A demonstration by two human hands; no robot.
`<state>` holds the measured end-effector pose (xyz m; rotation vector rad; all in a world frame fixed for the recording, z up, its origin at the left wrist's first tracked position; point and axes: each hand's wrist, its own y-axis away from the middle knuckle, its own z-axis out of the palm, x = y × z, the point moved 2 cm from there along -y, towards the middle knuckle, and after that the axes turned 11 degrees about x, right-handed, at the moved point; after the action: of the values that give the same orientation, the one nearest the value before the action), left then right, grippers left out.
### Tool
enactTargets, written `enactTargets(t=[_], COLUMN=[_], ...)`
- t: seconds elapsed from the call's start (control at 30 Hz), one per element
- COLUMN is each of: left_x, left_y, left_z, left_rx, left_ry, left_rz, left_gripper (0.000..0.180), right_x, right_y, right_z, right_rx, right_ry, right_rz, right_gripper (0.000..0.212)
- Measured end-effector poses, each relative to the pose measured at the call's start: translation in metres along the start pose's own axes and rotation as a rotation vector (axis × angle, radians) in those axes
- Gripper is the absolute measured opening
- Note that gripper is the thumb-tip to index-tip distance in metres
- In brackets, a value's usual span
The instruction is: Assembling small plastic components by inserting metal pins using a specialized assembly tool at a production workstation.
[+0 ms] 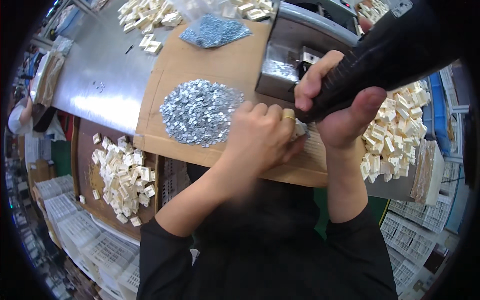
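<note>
My right hand (334, 116) is wrapped round a thick black electric screwdriver (380, 60), which slants down toward my left hand. Just below its lower end, my left hand (261, 131) is closed on a small white plastic part (300, 130), mostly hidden by the fingers. A ring sits on one finger. Both hands are over a sheet of brown cardboard (210, 62). Touching the left knuckles is a broad heap of small silvery metal pieces (197, 112). Behind my right hand stands a grey metal machine (277, 75) with screws in its front tray.
White plastic parts lie heaped on the right (395, 135), in a brown tray (85, 175) at lower left, and at the back (145, 15). A clear bag of screws (215, 31) rests on the cardboard's far end. Stacked white crates (107, 255) stand at lower left.
</note>
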<state>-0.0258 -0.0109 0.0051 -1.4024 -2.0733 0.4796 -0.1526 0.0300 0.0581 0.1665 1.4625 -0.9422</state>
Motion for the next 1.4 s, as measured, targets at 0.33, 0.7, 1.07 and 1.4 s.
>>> enactTargets(t=[0.33,0.7,1.07,1.4], left_x=[0.017,0.021,-0.098,-0.105], left_y=[0.004,0.006,0.158,0.128], left_z=[0.010,0.013,-0.171,-0.163], left_rx=[0.142,0.128,0.098,0.172], left_ry=[-0.013,-0.109,-0.512,-0.355], left_rz=[-0.174,-0.225,-0.833,-0.735], left_gripper=[0.034,0.036,0.040,0.028], right_x=[0.006,-0.006,-0.035,-0.033], right_y=[-0.005,-0.011,0.046,0.082], right_z=[0.001,-0.005,-0.126,-0.111], right_rx=[-0.080,-0.085,0.250,0.083], right_ry=[-0.047,-0.037,0.176,0.341], right_rz=[-0.014,-0.030,-0.183,-0.070], right_gripper=[0.105,0.088,0.059,0.020])
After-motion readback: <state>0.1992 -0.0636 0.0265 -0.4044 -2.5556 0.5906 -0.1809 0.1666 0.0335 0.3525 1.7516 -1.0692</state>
